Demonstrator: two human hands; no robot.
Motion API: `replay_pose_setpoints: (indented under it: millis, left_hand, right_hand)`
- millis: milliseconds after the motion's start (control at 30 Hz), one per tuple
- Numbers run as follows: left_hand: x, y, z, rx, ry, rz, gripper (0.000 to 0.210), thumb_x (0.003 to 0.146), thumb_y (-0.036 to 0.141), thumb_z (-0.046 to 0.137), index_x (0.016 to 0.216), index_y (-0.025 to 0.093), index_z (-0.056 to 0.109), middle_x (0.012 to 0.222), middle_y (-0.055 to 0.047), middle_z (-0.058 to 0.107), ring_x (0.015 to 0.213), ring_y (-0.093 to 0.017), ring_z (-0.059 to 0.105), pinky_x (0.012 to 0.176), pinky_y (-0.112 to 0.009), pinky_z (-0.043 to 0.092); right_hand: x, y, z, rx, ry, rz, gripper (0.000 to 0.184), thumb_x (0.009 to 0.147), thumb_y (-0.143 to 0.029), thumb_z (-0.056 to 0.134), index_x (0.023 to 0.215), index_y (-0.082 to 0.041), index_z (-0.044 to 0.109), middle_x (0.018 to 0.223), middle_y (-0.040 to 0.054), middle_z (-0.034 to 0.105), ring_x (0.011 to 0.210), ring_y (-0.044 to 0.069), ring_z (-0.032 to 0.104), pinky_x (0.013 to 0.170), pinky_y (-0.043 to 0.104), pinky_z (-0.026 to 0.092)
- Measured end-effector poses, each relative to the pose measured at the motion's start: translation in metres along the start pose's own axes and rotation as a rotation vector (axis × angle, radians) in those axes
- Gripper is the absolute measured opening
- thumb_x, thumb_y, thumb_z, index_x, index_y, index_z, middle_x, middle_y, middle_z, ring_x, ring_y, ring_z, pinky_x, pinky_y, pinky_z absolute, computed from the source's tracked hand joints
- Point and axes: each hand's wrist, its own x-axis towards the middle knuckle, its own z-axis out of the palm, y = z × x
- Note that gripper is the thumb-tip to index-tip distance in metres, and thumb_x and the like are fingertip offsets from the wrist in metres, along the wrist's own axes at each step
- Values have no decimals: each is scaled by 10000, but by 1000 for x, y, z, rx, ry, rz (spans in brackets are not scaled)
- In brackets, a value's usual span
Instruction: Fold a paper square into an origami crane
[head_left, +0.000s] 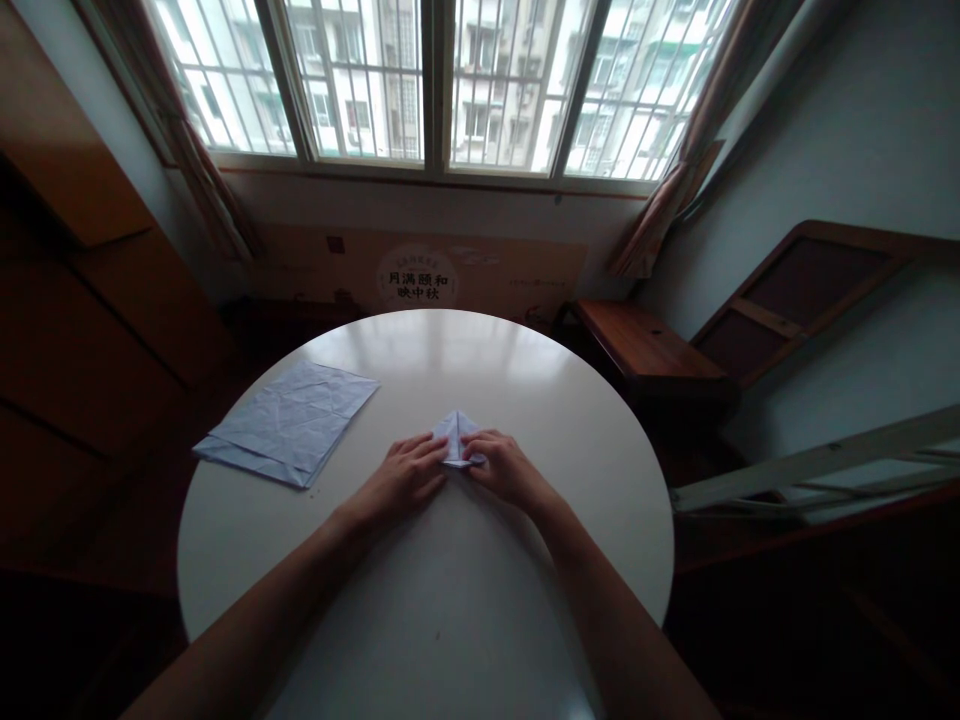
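A small piece of folded white paper [458, 430] lies on the round white table [435, 590], its pointed tip facing the window and a crease running down its middle. My left hand [409, 472] holds the paper's left side, with its fingers close together on the edge. On the other side, my right hand [506, 468] grips the right part with bent fingers. Both sides of the paper are partly hidden under my fingertips.
Several creased sheets of paper [292, 420] lie stacked at the table's left. Beyond the table stand a long printed box [510, 265] under the barred window and a low wooden stool [652, 340]. A wooden cabinet [90, 330] is on the left.
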Motion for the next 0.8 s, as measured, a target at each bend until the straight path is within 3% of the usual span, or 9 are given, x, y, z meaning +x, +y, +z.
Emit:
replay_pose_setpoints:
  millis: [233,367,533,667,800]
  left_hand:
    - [-1,4,-10,-26,11,11,456,820,347,631,1260,259,551,1247,-79,592,1201,-269,471,1025,-441,344]
    - [0,8,-14,-23,30,17,335,809,323,644,1138,266,624,1107,-60,621,1098,-242,511,993,-417,360]
    - [0,11,-16,-26,18,41,182,814,348,635,950,230,660,1078,-51,622,1057,-226,538,973,-399,387]
    - [1,9,-15,-50,0,93,269,793,327,655,1038,221,625,1238,-81,583,1177,-238,510,1014,-398,371]
    - [1,8,-14,-45,-26,132,378,820,331,628,1181,231,574,1296,-97,569,1222,-242,495,1031,-405,354]
  right_hand:
    - [1,-11,-1,229,-52,-24,212,730,-43,591,818,-197,707,1031,50,709,943,179,658,842,278,488]
    - [0,-15,-2,339,-79,-13,179,734,-73,612,834,-184,710,1061,59,699,928,178,665,820,271,505]
    - [-1,-8,-3,228,-51,-46,190,697,-64,658,799,-209,726,1059,63,697,970,182,653,899,314,478]
    - [0,-2,-2,124,-47,-52,219,689,-47,667,785,-230,737,1039,51,705,977,186,649,912,328,466]
    - [0,0,0,179,-30,-54,167,756,-108,655,800,-239,748,1009,45,719,918,169,670,870,292,485]
